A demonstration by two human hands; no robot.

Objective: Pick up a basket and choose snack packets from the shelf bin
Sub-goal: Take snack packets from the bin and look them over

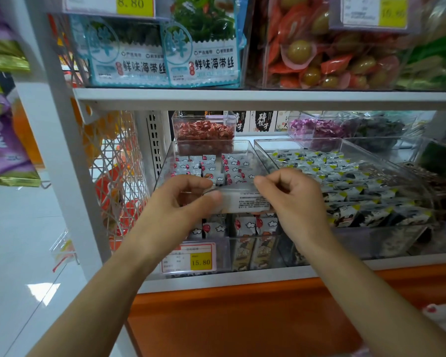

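Hanging over a clear bin [242, 146] on the lower shelf, one white snack packet [242, 200] is held between two hands. Its left edge is pinched by the left hand [186, 194], with the thumb below and the fingers curled on top. Its right edge is gripped by the curled fingers of the right hand [291, 197]. The hands are kept a little apart, with the packet between them. Small black print can be seen on the packet. The bin under it is filled with little white packets [229, 166] marked with red balloons and clouds. A yellow price tag [200, 261] marked 15.80 is stuck on the front. Just beside it, on the right, a second bin [263, 148] is packed with black and white packets. Big seaweed bags [201, 55] are stood on the shelf above.
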